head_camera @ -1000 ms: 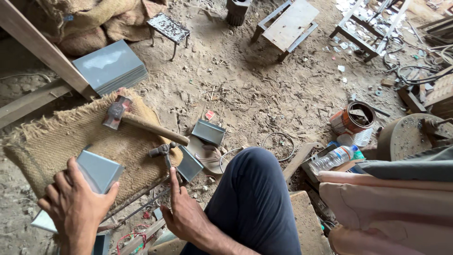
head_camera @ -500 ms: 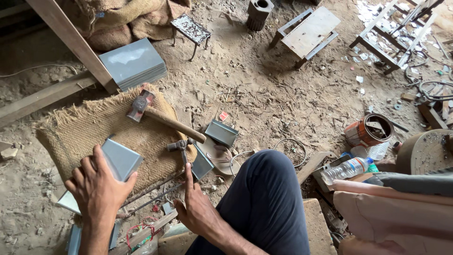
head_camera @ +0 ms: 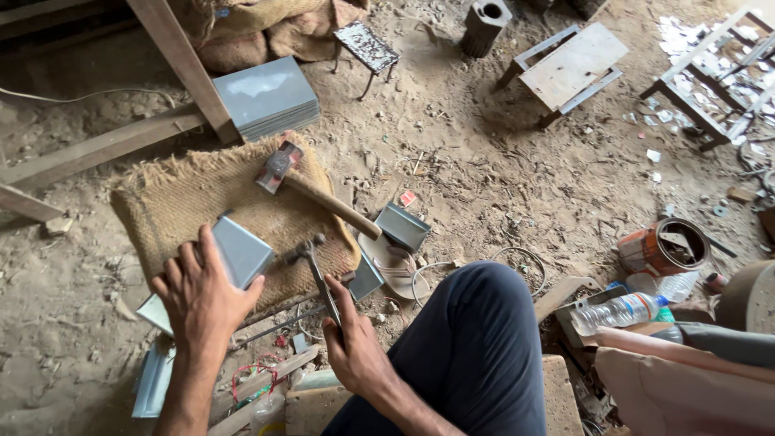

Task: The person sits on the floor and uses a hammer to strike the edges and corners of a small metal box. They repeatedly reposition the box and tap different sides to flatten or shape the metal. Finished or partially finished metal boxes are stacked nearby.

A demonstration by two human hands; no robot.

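Grey sheet metal is what I see under the left hand [head_camera: 202, 295]: its fingers are spread wide and pressed flat on a folded metal piece [head_camera: 242, 250] that rests on the near edge of a burlap mat [head_camera: 194, 194] laid over the dirt floor [head_camera: 452, 153]. The palm covers the piece's near corner, while its far half shows bare beyond the fingertips. My right hand [head_camera: 355, 351] is curled shut around the handle of a small hammer [head_camera: 316, 270], whose thin metal shaft runs up from the fist to a head hovering just beside the folded piece, over the mat's edge; I cannot tell whether the head touches the burlap. A larger mallet [head_camera: 311, 190] with a wooden handle lies untouched across the mat, well apart from both hands. Beyond the mat's far corner sits a stack of grey sheets [head_camera: 266, 97] against a slanting wooden beam [head_camera: 182, 64]. Another bent metal channel [head_camera: 402, 226] lies on the floor just right of the mat. My knee in dark trousers [head_camera: 476, 355] fills the lower middle, and a plastic bottle [head_camera: 617, 311] lies to its right near a rusty tin [head_camera: 662, 250].
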